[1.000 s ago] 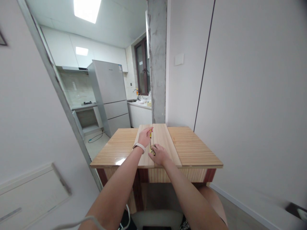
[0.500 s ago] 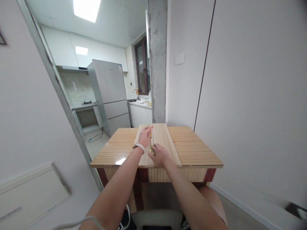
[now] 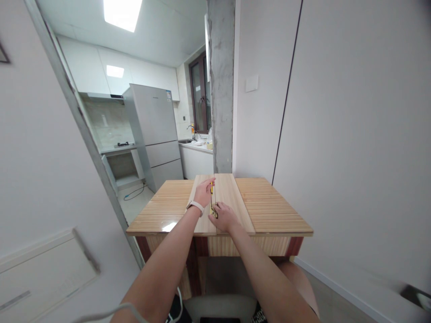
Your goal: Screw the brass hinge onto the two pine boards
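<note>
Two pale wooden boards [image 3: 232,199] lie side by side on the striped table, with a narrow seam between them. A small yellow-and-black tape measure [image 3: 214,211] rests near the seam, my right hand [image 3: 225,216] closed around its side. From there a thin strip, yellow at its far part [image 3: 212,187], runs away from me along the boards. My left hand [image 3: 203,193], with a pale watch band on its wrist, pinches that far part. Fingers cover some of both ends, and the strip's markings are too small to read.
The striped table [image 3: 276,206] extends on both sides of the boards. A concrete pillar [image 3: 222,89] rises behind it, with a white wall [image 3: 336,134] to the right. Back left stands a grey refrigerator [image 3: 155,116]. A white cable [image 3: 128,307] passes at lower left.
Both hands stay almost in place. Slightly more of the yellow part beside my left fingers shows now.
</note>
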The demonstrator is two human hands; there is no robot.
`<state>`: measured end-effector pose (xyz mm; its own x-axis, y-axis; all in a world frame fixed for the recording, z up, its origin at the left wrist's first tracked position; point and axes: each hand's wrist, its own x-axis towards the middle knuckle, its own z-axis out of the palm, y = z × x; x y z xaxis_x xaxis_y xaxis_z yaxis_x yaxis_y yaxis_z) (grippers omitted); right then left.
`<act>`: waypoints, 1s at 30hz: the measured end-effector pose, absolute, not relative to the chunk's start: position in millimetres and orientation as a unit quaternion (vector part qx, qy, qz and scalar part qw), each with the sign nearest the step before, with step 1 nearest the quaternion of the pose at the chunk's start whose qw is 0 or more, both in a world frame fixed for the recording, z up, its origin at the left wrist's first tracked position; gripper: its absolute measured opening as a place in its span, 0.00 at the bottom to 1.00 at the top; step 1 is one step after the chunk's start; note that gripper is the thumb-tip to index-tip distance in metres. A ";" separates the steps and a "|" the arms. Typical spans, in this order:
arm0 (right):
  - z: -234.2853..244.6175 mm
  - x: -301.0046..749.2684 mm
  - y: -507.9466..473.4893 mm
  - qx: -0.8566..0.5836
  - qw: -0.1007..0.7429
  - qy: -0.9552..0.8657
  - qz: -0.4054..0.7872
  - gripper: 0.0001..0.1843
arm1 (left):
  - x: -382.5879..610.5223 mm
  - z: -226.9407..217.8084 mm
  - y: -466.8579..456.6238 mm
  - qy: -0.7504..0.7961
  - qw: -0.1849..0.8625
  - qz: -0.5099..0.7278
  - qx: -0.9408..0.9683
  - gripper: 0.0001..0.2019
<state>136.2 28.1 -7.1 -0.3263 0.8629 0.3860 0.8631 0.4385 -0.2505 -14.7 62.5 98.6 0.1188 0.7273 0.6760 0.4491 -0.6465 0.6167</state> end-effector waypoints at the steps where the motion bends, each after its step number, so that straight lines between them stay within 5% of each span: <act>1: -7.1 136.3 28.0 -0.529 0.238 -0.814 -0.001 0.32 | -14.7 98.6 63.1 0.401 0.134 0.529 0.736 0.20; 30: -5.2 136.0 26.9 -0.541 0.228 -0.809 0.015 0.33 | -14.3 99.3 66.6 0.400 0.136 0.532 0.734 0.19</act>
<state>136.0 26.9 -5.2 -0.3094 0.8829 0.3532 0.8690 0.4133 -0.2721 -14.3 66.6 99.3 0.1140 0.7309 0.6729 0.4421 -0.6439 0.6244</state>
